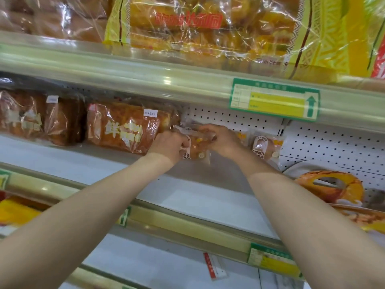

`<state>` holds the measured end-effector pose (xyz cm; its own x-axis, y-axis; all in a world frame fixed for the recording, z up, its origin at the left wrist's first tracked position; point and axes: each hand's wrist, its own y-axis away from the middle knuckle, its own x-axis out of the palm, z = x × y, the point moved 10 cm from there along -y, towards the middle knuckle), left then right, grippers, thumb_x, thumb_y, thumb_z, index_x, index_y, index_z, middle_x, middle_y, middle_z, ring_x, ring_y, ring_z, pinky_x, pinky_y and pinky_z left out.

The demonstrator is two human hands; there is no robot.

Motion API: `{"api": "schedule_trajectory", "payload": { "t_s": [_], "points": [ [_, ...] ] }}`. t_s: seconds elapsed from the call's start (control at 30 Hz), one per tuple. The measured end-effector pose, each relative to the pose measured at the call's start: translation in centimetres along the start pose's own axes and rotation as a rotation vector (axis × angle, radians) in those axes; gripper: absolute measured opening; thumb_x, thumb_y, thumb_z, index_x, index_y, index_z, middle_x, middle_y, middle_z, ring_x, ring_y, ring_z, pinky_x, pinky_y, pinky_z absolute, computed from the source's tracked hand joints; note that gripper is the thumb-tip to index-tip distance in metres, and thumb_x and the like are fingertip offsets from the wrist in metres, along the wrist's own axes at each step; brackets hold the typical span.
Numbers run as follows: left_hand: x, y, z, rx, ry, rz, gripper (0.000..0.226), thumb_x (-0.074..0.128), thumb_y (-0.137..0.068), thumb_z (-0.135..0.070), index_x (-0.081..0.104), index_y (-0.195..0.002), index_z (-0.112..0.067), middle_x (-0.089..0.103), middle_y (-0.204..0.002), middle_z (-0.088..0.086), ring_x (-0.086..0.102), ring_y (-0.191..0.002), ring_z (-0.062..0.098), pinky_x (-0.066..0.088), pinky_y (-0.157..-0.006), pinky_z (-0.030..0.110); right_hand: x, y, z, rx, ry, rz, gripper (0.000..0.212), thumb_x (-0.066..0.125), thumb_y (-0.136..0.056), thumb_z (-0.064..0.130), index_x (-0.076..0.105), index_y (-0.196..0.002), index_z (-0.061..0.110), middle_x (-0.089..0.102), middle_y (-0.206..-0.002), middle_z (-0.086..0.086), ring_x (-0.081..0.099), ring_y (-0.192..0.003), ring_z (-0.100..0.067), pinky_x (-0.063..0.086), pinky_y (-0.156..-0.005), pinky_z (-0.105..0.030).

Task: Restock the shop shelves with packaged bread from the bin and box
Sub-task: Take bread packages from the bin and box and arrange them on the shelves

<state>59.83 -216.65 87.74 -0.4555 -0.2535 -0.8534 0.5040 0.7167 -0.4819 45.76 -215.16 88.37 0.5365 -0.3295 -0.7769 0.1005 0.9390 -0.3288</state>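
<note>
Both my arms reach into the middle shelf. My left hand and my right hand grip the top edge of a small clear bread packet that stands upright at the back of the shelf. Another small bread packet of the same kind stands just to its right, against the perforated back panel. A large orange bread loaf bag lies just left of my left hand. Neither the bin nor the box shows in this view.
Two brown loaf bags lie at the shelf's far left. The upper shelf holds big yellow bread bags, with a green price tag on its rail. A ring-cake package lies at right. The white shelf front is bare.
</note>
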Motion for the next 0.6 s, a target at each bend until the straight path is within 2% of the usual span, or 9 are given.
{"api": "schedule_trajectory", "payload": {
  "t_s": [0.1, 0.17, 0.2, 0.27, 0.33, 0.4, 0.5, 0.6],
  "points": [
    [0.3, 0.1, 0.3, 0.028, -0.010, -0.018, 0.036, 0.068, -0.083, -0.007, 0.068, -0.115, -0.024, 0.056, -0.128, 0.005, 0.063, -0.104, 0.032, 0.049, -0.091, 0.037, 0.0, 0.2, -0.1, -0.007, 0.033, -0.036, 0.065, 0.083, -0.077, 0.025, 0.055, -0.135, 0.020, 0.059, -0.111, 0.004, 0.053, -0.096, -0.011, 0.030, -0.060, 0.000],
    [0.6, 0.1, 0.4, 0.038, -0.025, -0.028, 0.054, 0.069, -0.082, -0.004, 0.057, -0.129, -0.026, 0.045, -0.139, 0.007, 0.063, -0.103, 0.039, 0.051, -0.090, 0.045, -0.4, 0.4, -0.7, 0.021, -0.035, -0.092, 0.077, 0.085, -0.075, 0.019, 0.045, -0.141, 0.017, 0.057, -0.113, 0.001, 0.056, -0.098, -0.013, 0.032, -0.061, 0.001],
    [0.9, -0.1, 0.4, 0.044, -0.046, -0.017, 0.064, 0.071, -0.081, -0.004, 0.049, -0.136, -0.029, 0.041, -0.142, 0.008, 0.063, -0.102, 0.040, 0.052, -0.089, 0.047, -0.7, 0.3, -1.2, 0.050, -0.066, -0.128, 0.084, 0.087, -0.072, 0.021, 0.041, -0.142, 0.017, 0.057, -0.115, 0.000, 0.057, -0.100, -0.015, 0.038, -0.068, -0.003],
    [1.5, -0.4, 0.1, 0.056, -0.076, 0.019, 0.075, 0.074, -0.080, -0.006, 0.040, -0.142, -0.031, 0.039, -0.141, 0.009, 0.063, -0.102, 0.040, 0.053, -0.088, 0.045, -0.7, 0.3, -2.6, 0.145, -0.058, -0.146, 0.091, 0.091, -0.065, 0.030, 0.039, -0.138, 0.015, 0.061, -0.117, -0.004, 0.061, -0.104, -0.022, 0.047, -0.080, -0.023],
    [2.1, -0.6, -0.3, 0.065, -0.085, 0.047, 0.071, 0.074, -0.082, -0.012, 0.040, -0.143, -0.028, 0.042, -0.139, 0.012, 0.062, -0.105, 0.039, 0.050, -0.090, 0.042, -0.1, 0.5, -4.0, 0.261, -0.041, -0.118, 0.084, 0.092, -0.063, 0.034, 0.042, -0.126, 0.012, 0.060, -0.109, -0.003, 0.063, -0.100, -0.023, 0.053, -0.078, -0.035],
    [2.4, -0.9, -0.7, 0.067, -0.068, 0.039, 0.066, 0.071, -0.085, -0.013, 0.041, -0.142, -0.027, 0.044, -0.135, 0.014, 0.062, -0.103, 0.040, 0.049, -0.090, 0.042, 0.8, 0.6, -5.2, 0.346, -0.054, -0.088, 0.077, 0.092, -0.062, 0.036, 0.044, -0.116, 0.010, 0.059, -0.102, -0.003, 0.064, -0.095, -0.023, 0.056, -0.080, -0.038],
    [2.8, -1.5, -0.7, 0.059, -0.021, 0.031, 0.067, 0.058, -0.085, 0.004, 0.039, -0.141, -0.027, 0.045, -0.129, 0.016, 0.063, -0.098, 0.042, 0.050, -0.087, 0.044, 2.1, -0.1, -5.8, 0.379, -0.114, -0.079, 0.065, 0.091, -0.061, 0.031, 0.052, -0.107, 0.008, 0.067, -0.106, -0.012, 0.066, -0.100, -0.029, 0.056, -0.087, -0.046],
    [2.9, -2.2, 0.0, 0.045, -0.023, 0.013, 0.069, 0.065, -0.083, 0.002, 0.038, -0.138, -0.028, 0.046, -0.125, 0.015, 0.064, -0.095, 0.037, 0.052, -0.081, 0.038, 2.9, -1.1, -5.5, 0.362, -0.122, -0.045, 0.058, 0.087, -0.071, 0.025, 0.056, -0.118, 0.009, 0.067, -0.106, -0.008, 0.065, -0.099, -0.025, 0.053, -0.084, -0.034]
  ]
}}
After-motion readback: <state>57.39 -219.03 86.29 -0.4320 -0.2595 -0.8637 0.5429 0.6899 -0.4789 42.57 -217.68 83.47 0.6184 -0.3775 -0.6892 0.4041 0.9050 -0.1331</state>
